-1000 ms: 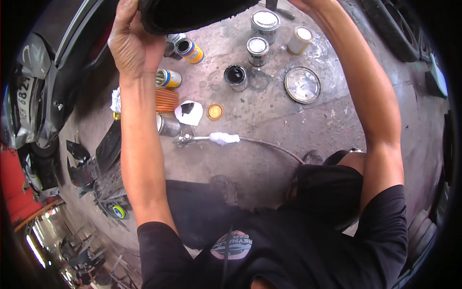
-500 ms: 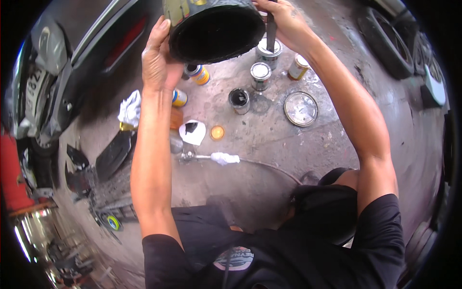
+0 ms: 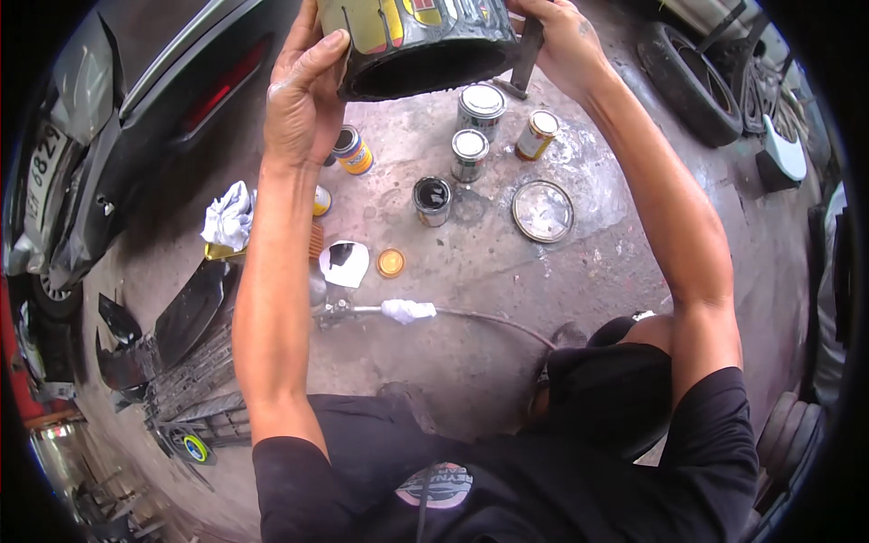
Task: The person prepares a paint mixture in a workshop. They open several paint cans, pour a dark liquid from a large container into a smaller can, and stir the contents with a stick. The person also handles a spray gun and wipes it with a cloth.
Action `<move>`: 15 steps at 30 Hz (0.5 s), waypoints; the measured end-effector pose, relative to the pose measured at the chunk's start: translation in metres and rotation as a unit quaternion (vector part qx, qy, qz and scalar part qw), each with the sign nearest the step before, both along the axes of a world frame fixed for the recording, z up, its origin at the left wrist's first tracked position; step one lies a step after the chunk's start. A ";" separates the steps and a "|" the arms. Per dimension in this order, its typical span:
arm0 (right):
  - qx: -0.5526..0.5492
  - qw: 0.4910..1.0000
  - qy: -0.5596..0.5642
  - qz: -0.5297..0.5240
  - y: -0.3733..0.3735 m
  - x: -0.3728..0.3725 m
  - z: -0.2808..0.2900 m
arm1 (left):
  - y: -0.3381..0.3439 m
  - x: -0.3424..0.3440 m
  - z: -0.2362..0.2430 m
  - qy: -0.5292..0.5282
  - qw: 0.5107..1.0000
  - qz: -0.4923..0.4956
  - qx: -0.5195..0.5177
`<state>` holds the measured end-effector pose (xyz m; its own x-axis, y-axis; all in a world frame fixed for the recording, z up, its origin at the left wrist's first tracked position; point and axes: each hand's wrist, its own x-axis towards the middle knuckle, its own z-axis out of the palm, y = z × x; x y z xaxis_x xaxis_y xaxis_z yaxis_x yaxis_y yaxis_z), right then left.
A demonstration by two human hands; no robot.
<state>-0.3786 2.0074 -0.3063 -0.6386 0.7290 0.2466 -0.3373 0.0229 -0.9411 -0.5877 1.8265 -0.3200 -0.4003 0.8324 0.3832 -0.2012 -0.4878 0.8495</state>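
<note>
Held up at the top of the view is a large paint can (image 3: 430, 45), with black smears over its yellow label and its dark round end facing down toward me. My left hand (image 3: 306, 86) grips its left side, thumb against the wall. On the other side, my right hand (image 3: 566, 45) is closed around a dark flat strip-like tool (image 3: 525, 61), whose lower end hangs down beside the can. The upper edges of both the can and the tool are cut off by the frame. Beneath them on the floor stands a small open can of black paint (image 3: 433, 201).
Closed cans (image 3: 470, 154), an amber-labelled can (image 3: 538, 134), a yellow-blue can (image 3: 352, 149) and a round lid (image 3: 543, 212) sit on the floor. Nearer lie an orange cap (image 3: 390, 263) and a hose (image 3: 493, 319). A car (image 3: 181, 81) stands left; a tyre (image 3: 692, 86) lies right.
The can has shifted a little right and upward and tilted, so more of its label shows. My right hand and the dark tool have moved slightly right. The whole view has shifted somewhat.
</note>
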 end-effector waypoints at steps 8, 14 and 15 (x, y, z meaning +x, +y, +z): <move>-0.004 0.999 -0.017 0.040 -0.009 -0.001 0.000 | -0.013 -0.007 -0.005 -0.024 1.000 -0.013 -0.009; 0.013 0.999 0.001 0.051 -0.013 -0.005 0.002 | -0.016 0.010 0.013 0.016 0.999 0.030 0.004; 0.014 0.999 0.002 0.051 -0.014 -0.006 0.002 | -0.017 0.010 0.016 0.022 1.000 0.014 0.004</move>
